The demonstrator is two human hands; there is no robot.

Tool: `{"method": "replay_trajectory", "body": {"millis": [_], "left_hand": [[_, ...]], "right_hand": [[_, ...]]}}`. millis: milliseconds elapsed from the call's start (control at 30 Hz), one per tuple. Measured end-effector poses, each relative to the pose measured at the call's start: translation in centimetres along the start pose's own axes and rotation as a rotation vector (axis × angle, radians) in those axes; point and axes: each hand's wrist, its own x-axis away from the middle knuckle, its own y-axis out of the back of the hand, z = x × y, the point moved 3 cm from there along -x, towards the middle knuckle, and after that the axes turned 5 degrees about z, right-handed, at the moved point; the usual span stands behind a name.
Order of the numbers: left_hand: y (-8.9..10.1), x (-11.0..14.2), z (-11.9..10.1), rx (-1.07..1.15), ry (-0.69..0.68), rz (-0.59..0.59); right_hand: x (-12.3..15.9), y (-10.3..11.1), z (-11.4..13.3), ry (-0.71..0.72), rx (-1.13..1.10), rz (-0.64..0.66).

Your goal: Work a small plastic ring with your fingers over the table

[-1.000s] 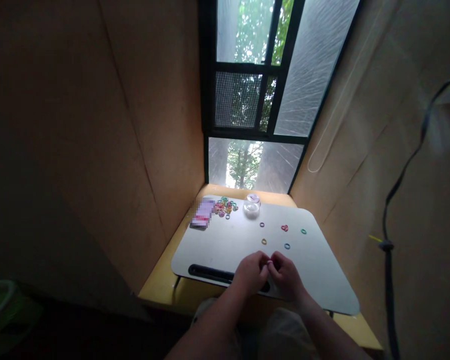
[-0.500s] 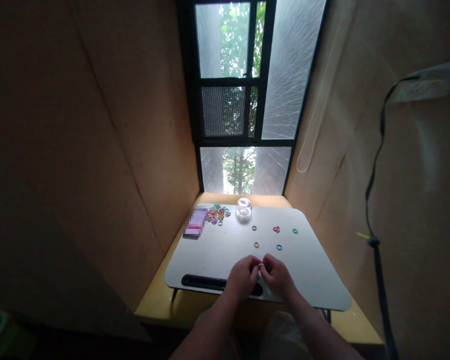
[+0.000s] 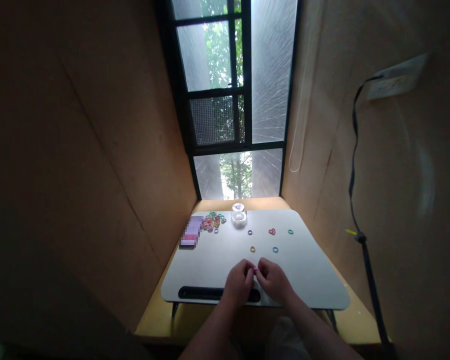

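My left hand (image 3: 239,282) and my right hand (image 3: 274,281) meet low over the white tabletop (image 3: 307,275), fingertips almost touching. Both are closed in a pinch on a small pink band (image 3: 255,270), mostly covered by the fingers. Just beyond them lie a yellow band (image 3: 252,251) and a blue band (image 3: 275,251), both looking like small hair ties. Farther back are a dark purple band (image 3: 250,234), a red cluster of bands (image 3: 272,232) and a green band (image 3: 290,233). A pile of mixed coloured bands (image 3: 212,220) sits at the far left.
A clear jar (image 3: 239,218) stands at the table's back edge. Left of the pile lies a phone (image 3: 191,232) with its screen lit. A black slot (image 3: 198,293) runs along the front edge, partly behind my left arm. At right, a black cord (image 3: 353,175) hangs from a wall socket (image 3: 397,82).
The view has shifted and tilted slightly, so the scene sits a little lower and farther left. Both hands still pinch the pink band, with small finger movement; the laid-out bands stay put.
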Motion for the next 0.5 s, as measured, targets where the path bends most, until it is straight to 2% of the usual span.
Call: {"method": "replay_trajectory", "body": {"millis": [500], "left_hand": [[-0.07,0.10,-0.05,0.012,0.000,-0.008]], "right_hand": [[0.21,0.16,0.18,0.029,-0.030,0.012]]}}
